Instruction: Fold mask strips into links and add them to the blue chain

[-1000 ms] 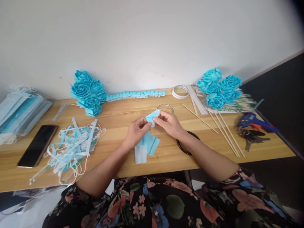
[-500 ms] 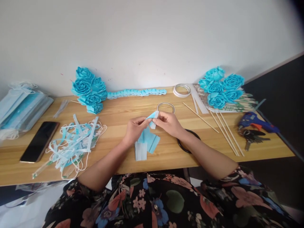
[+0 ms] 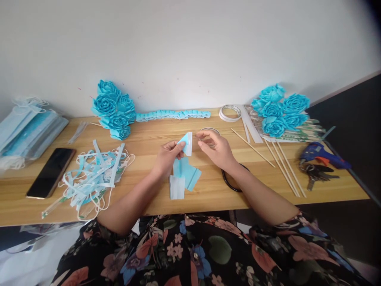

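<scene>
My left hand [image 3: 167, 157] pinches a small folded piece of blue mask fabric [image 3: 186, 142] and holds it upright above the wooden table [image 3: 143, 141]. My right hand [image 3: 218, 151] hovers just right of the piece, apart from it, thumb and fingertips drawn together; I cannot make out anything between them. Below both hands lie a few cut blue and white mask pieces [image 3: 183, 178]. A thin tape ring [image 3: 212, 129] shows partly behind my right hand.
A black ring [image 3: 229, 183] lies under my right wrist. Blue fabric roses [image 3: 114, 109], a pleated blue strip [image 3: 172, 115], a tape roll [image 3: 229, 113], more roses [image 3: 278, 109], skewers [image 3: 284, 169], glue gun [image 3: 320, 153], keys [image 3: 317, 172]. Left: scraps [image 3: 95, 174], phone [image 3: 50, 171], masks [image 3: 25, 133].
My right hand has let go of the folded blue piece and drawn a little to the right. My left hand now holds the piece alone, turned more upright.
</scene>
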The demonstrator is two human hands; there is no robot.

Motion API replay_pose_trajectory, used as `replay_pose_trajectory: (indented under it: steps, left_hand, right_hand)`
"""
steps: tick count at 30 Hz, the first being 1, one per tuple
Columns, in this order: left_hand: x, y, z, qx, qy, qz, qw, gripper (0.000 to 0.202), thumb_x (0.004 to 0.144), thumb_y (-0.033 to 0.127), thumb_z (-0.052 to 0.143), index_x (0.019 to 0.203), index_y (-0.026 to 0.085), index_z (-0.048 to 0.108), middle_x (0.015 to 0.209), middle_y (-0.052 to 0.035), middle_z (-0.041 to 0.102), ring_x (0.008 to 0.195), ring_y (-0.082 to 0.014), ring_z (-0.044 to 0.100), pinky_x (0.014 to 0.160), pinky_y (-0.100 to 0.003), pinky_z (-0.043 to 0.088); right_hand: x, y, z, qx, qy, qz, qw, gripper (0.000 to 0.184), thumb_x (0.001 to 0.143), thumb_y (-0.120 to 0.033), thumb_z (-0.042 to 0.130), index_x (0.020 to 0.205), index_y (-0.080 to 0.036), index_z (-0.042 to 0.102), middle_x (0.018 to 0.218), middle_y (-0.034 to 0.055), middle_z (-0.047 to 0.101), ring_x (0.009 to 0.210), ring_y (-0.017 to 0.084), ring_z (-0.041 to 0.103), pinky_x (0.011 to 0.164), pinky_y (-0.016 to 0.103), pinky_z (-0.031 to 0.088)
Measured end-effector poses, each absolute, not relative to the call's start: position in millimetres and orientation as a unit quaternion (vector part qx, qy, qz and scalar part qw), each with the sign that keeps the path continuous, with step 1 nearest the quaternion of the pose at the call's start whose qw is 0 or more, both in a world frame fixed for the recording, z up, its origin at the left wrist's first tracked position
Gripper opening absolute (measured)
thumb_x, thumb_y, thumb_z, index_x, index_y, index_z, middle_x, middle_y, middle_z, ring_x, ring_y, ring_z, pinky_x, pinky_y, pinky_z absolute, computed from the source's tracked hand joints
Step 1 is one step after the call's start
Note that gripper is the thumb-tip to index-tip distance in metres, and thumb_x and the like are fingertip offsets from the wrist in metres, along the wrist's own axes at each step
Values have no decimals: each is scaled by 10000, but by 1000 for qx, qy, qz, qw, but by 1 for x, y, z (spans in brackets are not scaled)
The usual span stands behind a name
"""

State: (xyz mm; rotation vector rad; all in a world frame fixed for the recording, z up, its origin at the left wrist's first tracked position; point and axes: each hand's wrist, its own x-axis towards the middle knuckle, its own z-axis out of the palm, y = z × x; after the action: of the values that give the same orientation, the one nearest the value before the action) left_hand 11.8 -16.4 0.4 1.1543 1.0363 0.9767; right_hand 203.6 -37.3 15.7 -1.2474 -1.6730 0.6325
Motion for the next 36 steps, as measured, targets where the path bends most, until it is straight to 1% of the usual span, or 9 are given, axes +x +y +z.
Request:
replay_pose_trajectory:
  steps: [4, 7, 11, 14, 17, 20, 27, 32, 36]
  left_hand:
    - [11, -17, 0, 475, 428, 430, 637, 388, 793, 475, 702, 603, 165, 564, 556, 14, 574, 524, -76, 470, 577, -234, 380]
    - [12, -19, 3, 472, 420, 427, 647, 387, 792, 486, 706, 620, 164, 579, 561, 14, 571, 534, -79, 478, 576, -237, 381]
    - [15, -22, 7, 465, 411, 426, 659, 381, 771, 487, 729, 627, 164, 589, 560, 16, 570, 535, -80, 474, 572, -238, 381]
    - [15, -23, 7, 469, 402, 429, 660, 373, 778, 478, 730, 628, 162, 598, 568, 15, 574, 548, -81, 476, 580, -237, 383]
    - [16, -24, 7, 479, 402, 433, 649, 382, 783, 487, 720, 618, 164, 600, 574, 14, 569, 558, -84, 474, 590, -241, 385]
    - [16, -24, 7, 482, 407, 431, 646, 383, 777, 496, 720, 620, 164, 610, 585, 14, 573, 564, -85, 472, 593, -243, 381]
    - [17, -25, 9, 467, 405, 428, 659, 381, 747, 494, 751, 612, 164, 617, 567, 15, 570, 556, -82, 463, 591, -240, 374]
    - [17, -25, 7, 484, 412, 420, 648, 390, 760, 500, 733, 605, 166, 607, 577, 16, 567, 559, -85, 462, 618, -251, 402]
    - [17, -26, 7, 495, 427, 417, 632, 398, 755, 513, 733, 604, 161, 623, 572, 14, 567, 553, -83, 463, 588, -237, 382]
  right_hand:
    - [203, -35, 14, -463, -781, 107, 406, 383, 896, -168, 553, 1236, -331, 621, 1340, 57, 588, 1256, 287, 516, 1069, 530, 400]
    - [199, -35, 11, -441, -812, 55, 380, 357, 898, -133, 548, 1149, -355, 672, 1409, 23, 537, 1336, 301, 438, 1105, 572, 342]
    - [196, -36, 11, -435, -811, 50, 388, 187, 899, -183, 604, 919, -324, 724, 1391, -3, 548, 1339, 307, 427, 1100, 584, 332]
    - [197, -36, 11, -440, -793, 83, 414, 86, 888, -274, 658, 835, -300, 720, 1371, 8, 565, 1318, 306, 446, 1081, 576, 365]
    - [197, -35, 10, -446, -761, 142, 448, 87, 891, -321, 661, 832, -280, 710, 1341, 47, 581, 1264, 277, 500, 1006, 508, 455]
    - [197, -35, 9, -448, -729, 212, 472, 106, 886, -332, 664, 821, -252, 691, 1237, 72, 628, 1168, 243, 574, 1000, 465, 460]
    - [196, -37, 11, -467, -646, 394, 457, 194, 843, -394, 692, 782, -217, 641, 856, 25, 691, 826, 183, 632, 816, 349, 486]
    - [195, -37, 9, -480, -615, 423, 461, 229, 808, -405, 717, 764, -209, 608, 801, 11, 683, 776, 169, 630, 775, 325, 493]
    - [195, -35, 4, -455, -582, 475, 479, 297, 802, -403, 734, 1018, -243, 609, 838, 1, 699, 821, 187, 677, 811, 348, 526]
